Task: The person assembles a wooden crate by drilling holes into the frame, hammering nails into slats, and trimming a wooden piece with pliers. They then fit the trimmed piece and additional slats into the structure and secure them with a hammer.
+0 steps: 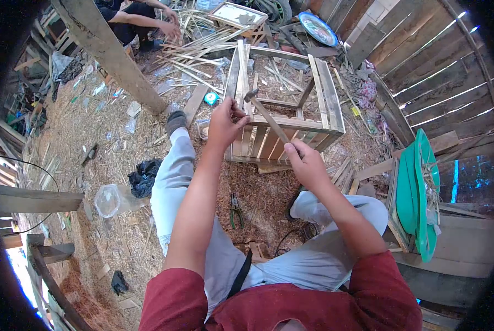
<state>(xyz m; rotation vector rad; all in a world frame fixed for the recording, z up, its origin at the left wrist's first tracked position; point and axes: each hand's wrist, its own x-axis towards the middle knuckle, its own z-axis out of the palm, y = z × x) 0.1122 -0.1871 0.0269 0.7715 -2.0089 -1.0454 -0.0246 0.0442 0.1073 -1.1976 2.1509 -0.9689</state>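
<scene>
My right hand [306, 164] is closed round the wooden handle of a hammer [270, 120]. The hammer's metal head points up and left, above a slatted wooden frame [294, 123]. At the frame's near left corner, my left hand [228, 122] has its fingers bent together in a pinch. Whatever lies between those fingertips is too small to make out. The frame stands on the ground in front of me, with slats along its near side and rails on top. Between my legs lies a pair of pliers [236, 214] with green handles.
A turquoise tape measure [211, 98] lies left of the frame. Another person's hand [169, 28] is beside a heap of thin wood strips [194, 55]. A wooden post [111, 55] rises at left; green plastic basins [414, 193] stand at right. Shavings cover the ground.
</scene>
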